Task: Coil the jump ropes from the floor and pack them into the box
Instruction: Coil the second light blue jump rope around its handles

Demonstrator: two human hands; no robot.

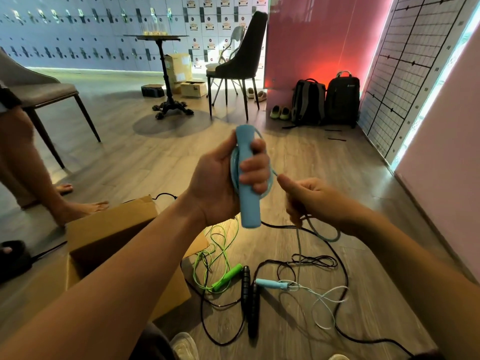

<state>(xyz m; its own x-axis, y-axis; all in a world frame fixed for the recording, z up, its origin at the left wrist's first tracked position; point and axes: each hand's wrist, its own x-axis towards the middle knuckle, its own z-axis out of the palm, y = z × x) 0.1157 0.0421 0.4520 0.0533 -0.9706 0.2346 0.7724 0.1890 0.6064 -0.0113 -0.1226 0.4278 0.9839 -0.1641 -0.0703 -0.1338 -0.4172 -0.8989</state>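
Gripping a blue handle [250, 214] upright with turns of the blue rope [333, 238] looped round it, the left hand [218, 183] was raised above the floor while the right hand [314, 198] pinched the rope's slack just beside it, and the green rope [228, 276] and black rope [245, 284] lay near the open box [109, 229].

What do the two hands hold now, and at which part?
The left hand grips the blue handle at its middle. The right hand pinches the blue cord beside it.
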